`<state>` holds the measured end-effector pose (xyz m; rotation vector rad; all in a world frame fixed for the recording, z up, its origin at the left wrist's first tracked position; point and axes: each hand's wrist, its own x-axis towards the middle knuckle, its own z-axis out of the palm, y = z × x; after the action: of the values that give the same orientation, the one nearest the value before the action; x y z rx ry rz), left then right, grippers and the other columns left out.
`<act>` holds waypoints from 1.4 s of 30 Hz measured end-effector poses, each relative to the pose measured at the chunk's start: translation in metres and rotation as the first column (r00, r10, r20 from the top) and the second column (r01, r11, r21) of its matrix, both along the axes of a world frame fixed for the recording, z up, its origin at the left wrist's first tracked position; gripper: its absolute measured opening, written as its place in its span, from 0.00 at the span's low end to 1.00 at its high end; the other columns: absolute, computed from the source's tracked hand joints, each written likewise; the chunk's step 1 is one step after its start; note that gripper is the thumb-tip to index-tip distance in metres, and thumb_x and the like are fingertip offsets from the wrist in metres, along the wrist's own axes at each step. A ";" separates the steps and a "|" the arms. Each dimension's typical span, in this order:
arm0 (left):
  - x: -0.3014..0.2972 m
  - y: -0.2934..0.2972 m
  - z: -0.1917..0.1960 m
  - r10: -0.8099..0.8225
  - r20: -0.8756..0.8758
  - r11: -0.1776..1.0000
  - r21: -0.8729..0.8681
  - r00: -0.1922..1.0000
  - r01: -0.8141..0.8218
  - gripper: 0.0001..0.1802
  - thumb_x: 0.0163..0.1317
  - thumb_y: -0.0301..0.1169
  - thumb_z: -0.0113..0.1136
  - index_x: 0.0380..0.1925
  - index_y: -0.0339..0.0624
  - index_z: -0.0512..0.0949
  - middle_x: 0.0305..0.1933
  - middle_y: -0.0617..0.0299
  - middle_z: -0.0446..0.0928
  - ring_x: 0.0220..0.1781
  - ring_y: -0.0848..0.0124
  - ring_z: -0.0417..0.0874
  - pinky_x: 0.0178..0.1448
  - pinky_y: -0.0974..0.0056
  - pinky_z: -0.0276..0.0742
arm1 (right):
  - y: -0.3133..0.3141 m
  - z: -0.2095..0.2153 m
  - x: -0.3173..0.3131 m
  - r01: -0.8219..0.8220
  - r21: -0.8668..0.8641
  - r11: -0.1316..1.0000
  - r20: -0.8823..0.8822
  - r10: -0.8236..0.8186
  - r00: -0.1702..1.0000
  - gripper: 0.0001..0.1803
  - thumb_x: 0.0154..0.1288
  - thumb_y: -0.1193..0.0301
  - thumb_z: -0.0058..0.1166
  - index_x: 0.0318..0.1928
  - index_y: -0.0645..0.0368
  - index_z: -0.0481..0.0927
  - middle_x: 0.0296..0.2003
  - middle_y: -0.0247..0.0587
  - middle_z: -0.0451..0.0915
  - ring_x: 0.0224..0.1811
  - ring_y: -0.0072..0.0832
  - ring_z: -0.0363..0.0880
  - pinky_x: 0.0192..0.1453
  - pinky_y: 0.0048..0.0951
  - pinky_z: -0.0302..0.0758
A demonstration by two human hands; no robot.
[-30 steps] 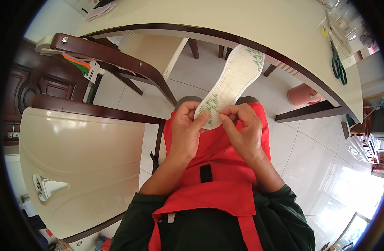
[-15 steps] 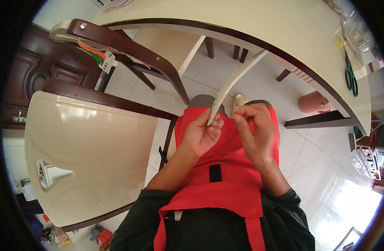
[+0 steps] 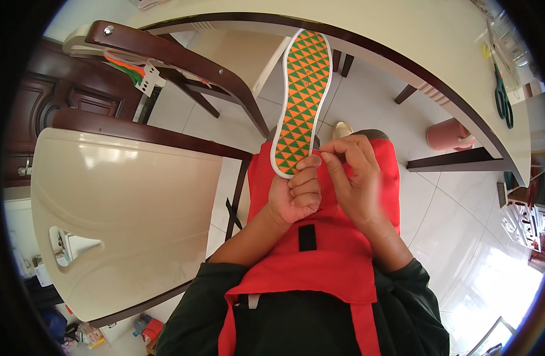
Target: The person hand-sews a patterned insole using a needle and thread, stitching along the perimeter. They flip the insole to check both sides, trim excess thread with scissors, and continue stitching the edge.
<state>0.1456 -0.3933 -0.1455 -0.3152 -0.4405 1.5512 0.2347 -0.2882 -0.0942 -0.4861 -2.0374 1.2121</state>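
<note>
My left hand [image 3: 297,193] grips the heel end of an insole [image 3: 307,89], thumb on its face and fingers curled round beneath. The insole stands out away from me, its patterned face toward me: green and orange triangles inside a white rim. Just right of its heel my right hand [image 3: 352,172] is closed in a pinch, thumb against forefinger. A thin needle showed at these fingertips a moment ago; now it is barely visible. Both hands are above the red apron [image 3: 338,237] on my lap.
A pale table [image 3: 391,29] with a dark edge curves across the far side, with green-handled scissors [image 3: 503,98] at its right. On my left stands a cream-backed chair [image 3: 130,213]; orange and green threads [image 3: 127,68] hang from a white holder beside another chair. A pink bin [image 3: 449,135] is under the table.
The insole has turned from edge-on to show its patterned face, and its far end has swung left. My right hand stays pinched near the heel, slightly nearer to the insole's edge.
</note>
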 end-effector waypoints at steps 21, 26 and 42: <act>-0.002 -0.002 0.007 -0.165 -0.617 0.900 -0.413 0.770 -0.138 0.16 0.70 0.43 0.41 0.40 0.42 0.68 0.27 0.65 0.70 0.24 0.76 0.71 0.22 0.71 0.70 | 0.014 -0.023 -0.011 -0.080 -0.336 0.938 -0.055 0.065 0.996 0.03 0.62 0.79 0.54 0.37 0.64 0.77 0.34 0.36 0.78 0.33 0.20 0.76 0.38 0.22 0.74; -0.006 -0.010 0.017 -0.147 -0.958 0.738 -0.272 0.246 -0.617 0.18 0.71 0.38 0.43 0.52 0.36 0.66 0.49 0.59 0.73 0.47 0.74 0.78 0.47 0.69 0.78 | 0.020 -0.032 -0.012 -0.042 -0.262 0.964 -0.100 0.016 0.995 0.03 0.61 0.79 0.56 0.36 0.63 0.78 0.33 0.36 0.79 0.32 0.23 0.75 0.37 0.23 0.73; -0.002 -0.005 0.026 -0.277 -0.958 0.617 -0.240 0.078 -0.749 0.14 0.63 0.24 0.56 0.48 0.36 0.70 0.42 0.59 0.77 0.41 0.76 0.80 0.42 0.71 0.80 | 0.013 -0.026 0.011 0.058 -0.026 0.998 0.002 -0.058 0.998 0.05 0.59 0.82 0.56 0.36 0.60 0.79 0.34 0.36 0.71 0.31 0.22 0.70 0.32 0.21 0.69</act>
<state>0.1432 -0.3983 -0.1195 0.3412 1.4606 1.8718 0.2456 -0.2754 -0.1203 -0.5549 -1.9972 1.2054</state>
